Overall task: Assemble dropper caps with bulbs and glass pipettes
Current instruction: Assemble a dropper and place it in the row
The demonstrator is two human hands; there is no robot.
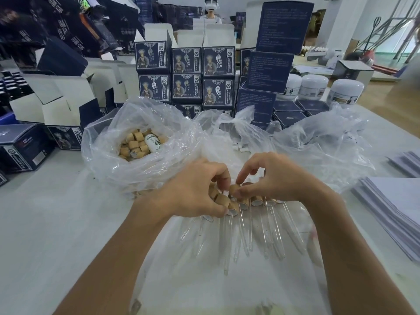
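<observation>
Tan wooden caps [134, 144] fill the clear plastic bag [127, 160] that sits open at about ten o'clock from the hands, and a small white bottle [152, 143] lies on top of them. At the middle of the white desk [45, 223] both hands meet over a row of assembled droppers [250, 201], each a tan cap with a glass tube [276, 233] pointing back toward six o'clock. The left hand [195, 192] has its fingers curled round a clutch of loose caps and droppers, several caps bunched against its palm. The right hand [270, 176] pinches a single cap [234, 188] between thumb and forefinger, touching the fingertips of the left hand. A second crumpled clear bag [236, 133] at twelve o'clock holds small white pieces [241, 148], too small to tell apart, and a third clear bag [322, 142] spreads out at two o'clock; what it holds cannot be seen. Behind the bags stand dark blue printed cartons [187, 87] stacked in rows, some with their white flaps open, and white jars [346, 90] with lids at one o'clock. Stacks of white paper sheets [391, 205] lie at three o'clock. Open blue and white cartons [56, 103] crowd the desk at ten o'clock.
</observation>
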